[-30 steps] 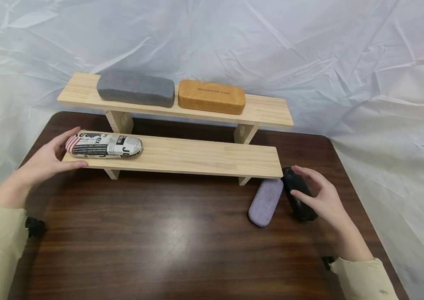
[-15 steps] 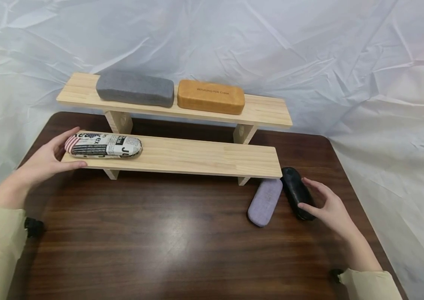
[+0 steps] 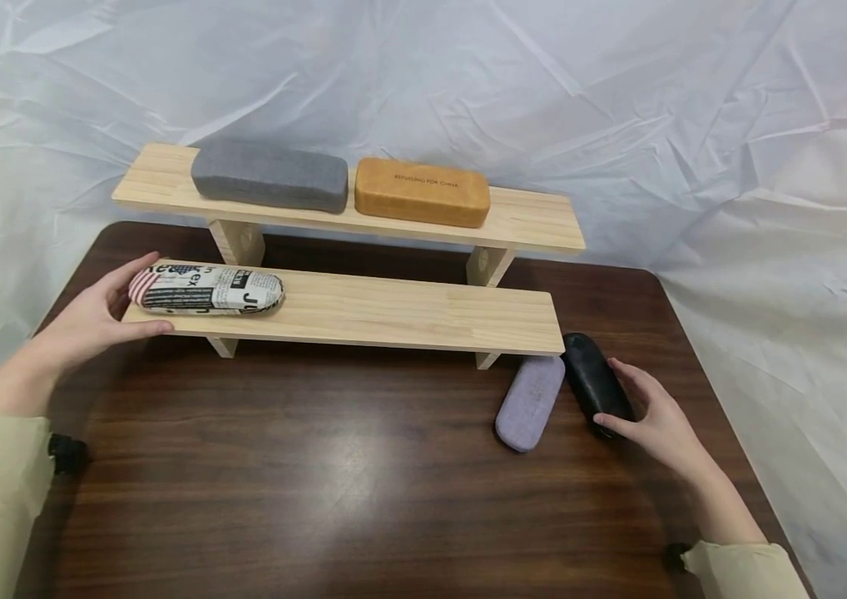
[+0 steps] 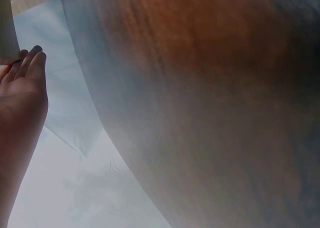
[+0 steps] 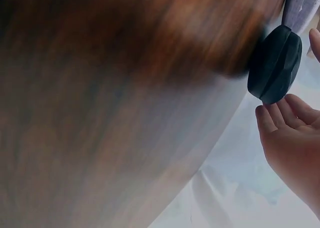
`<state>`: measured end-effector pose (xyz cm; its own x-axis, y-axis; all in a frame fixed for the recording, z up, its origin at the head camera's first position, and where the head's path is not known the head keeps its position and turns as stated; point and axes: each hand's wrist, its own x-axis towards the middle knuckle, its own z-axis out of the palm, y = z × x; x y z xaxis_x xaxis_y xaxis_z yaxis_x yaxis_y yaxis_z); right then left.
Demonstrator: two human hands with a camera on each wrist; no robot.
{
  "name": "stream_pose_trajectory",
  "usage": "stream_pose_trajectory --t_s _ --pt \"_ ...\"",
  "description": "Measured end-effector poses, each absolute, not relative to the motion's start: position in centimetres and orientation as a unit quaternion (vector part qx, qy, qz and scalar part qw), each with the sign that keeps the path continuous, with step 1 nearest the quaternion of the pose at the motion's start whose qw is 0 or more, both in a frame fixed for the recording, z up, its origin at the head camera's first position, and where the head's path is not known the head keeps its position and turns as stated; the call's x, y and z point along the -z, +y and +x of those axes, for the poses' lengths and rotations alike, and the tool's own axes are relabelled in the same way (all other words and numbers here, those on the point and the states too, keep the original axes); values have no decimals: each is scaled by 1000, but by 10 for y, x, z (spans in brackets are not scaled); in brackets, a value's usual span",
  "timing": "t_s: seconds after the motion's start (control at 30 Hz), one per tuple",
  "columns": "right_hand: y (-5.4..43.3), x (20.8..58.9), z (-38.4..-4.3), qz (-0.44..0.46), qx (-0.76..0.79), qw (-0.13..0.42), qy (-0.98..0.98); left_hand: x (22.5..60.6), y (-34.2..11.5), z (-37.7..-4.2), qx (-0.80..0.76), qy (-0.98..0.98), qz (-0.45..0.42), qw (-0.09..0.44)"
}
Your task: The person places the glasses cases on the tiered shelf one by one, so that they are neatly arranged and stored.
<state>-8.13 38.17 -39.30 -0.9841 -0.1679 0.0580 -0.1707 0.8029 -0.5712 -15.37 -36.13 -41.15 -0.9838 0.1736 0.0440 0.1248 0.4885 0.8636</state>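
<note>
A wooden two-tier shelf [image 3: 408,312] stands on the table. My left hand [image 3: 86,324] grips the left end of its lower board, thumb along the front edge and fingers at the back. A newsprint-patterned glasses case [image 3: 206,291] lies there, close against that hand. My right hand [image 3: 659,424] is at the near right side of a black glasses case [image 3: 594,378], its fingers spread and gently curved. In the right wrist view the fingertips reach the black case's end and the thumb stands apart. Beside it lies a lilac glasses case [image 3: 531,405], its far end near the board's corner.
On the upper board sit a grey glasses case [image 3: 269,176] and a tan glasses case [image 3: 422,193] with printed lettering. Dark wood-grain table [image 3: 304,474] extends in front of the shelf. White sheeting [image 3: 423,75] hangs behind and at both sides.
My right hand has shifted back toward me and to the right along the black case, baring more of it. The left hand and the shelf look unmoved.
</note>
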Motion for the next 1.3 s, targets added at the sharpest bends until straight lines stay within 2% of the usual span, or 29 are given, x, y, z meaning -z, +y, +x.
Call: stream_pose_trajectory --t_s 0.47,0.93,1.3 --pt "375 395 -84 50 -248 -61 -966 411 -362 -152 -499 862 84 23" --pt "375 391 -83 -11 -246 -43 -968 410 -360 -155 -492 866 80 30" --pt "376 378 -78 -12 -268 -4 -963 410 -360 -155 -485 870 80 31"
